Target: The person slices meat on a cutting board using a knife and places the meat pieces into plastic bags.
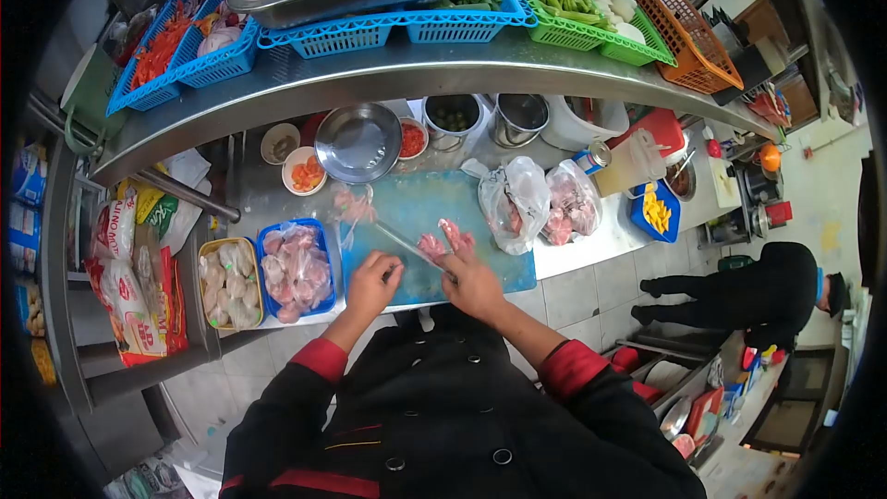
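On the blue cutting board (pixel 430 196), my right hand (pixel 473 285) is closed round a knife (pixel 402 240), its blade pointing up and left. Pieces of raw meat (pixel 446 238) lie just beyond the right-hand fingers. My left hand (pixel 373 285) rests at the board's left front with fingers curled in, and nothing shows in it. More raw meat (pixel 354 205) lies at the board's upper left, beside the blade's tip. At the board's right edge stands a plastic bag of meat (pixel 511 205); a blue tray with bagged meat (pixel 296 270) is at its left.
Behind the board are a metal bowl (pixel 359 142), metal pots (pixel 451 120) and small bowls of chopped food (pixel 304 173). A steel shelf (pixel 416 63) with vegetable baskets crosses above. A blue tray of yellow pieces (pixel 655 212) sits right; another person (pixel 776 291) stands far right.
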### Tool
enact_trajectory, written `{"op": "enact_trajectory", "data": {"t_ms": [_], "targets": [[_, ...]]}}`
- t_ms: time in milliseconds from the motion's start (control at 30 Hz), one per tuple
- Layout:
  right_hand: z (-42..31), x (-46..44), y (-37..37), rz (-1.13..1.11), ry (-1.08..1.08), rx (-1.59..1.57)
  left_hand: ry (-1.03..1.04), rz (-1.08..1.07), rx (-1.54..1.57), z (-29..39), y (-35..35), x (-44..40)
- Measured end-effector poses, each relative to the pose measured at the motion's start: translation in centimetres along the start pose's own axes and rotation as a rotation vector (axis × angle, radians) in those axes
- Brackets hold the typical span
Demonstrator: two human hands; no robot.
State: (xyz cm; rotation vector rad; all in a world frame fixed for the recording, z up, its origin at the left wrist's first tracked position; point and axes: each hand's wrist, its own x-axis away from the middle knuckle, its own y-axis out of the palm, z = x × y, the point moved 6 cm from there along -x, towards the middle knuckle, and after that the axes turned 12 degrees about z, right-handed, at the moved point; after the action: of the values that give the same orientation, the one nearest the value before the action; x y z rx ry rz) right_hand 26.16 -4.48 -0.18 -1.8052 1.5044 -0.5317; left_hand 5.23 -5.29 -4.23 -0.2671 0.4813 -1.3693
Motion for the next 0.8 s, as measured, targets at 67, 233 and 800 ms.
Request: {"op": "enact_trajectory", "data": {"t_ms": [67,233,800], "targets": [[-1.0,0.5,-0.1,0.004,-0.095,0.079,0.111,0.151,0.015,2.3,-1.3,-0.5],[-1.4,1.7,0.9,0.006,-0.189,0.112,0.209,0.014,-0.15,4.3,-0.7,-2.9],[2.5,9.7,-6.8,0.03,0.166,-0.078,0.144,-0.196,-0.31,0.3,5.0,-10.1]]}}
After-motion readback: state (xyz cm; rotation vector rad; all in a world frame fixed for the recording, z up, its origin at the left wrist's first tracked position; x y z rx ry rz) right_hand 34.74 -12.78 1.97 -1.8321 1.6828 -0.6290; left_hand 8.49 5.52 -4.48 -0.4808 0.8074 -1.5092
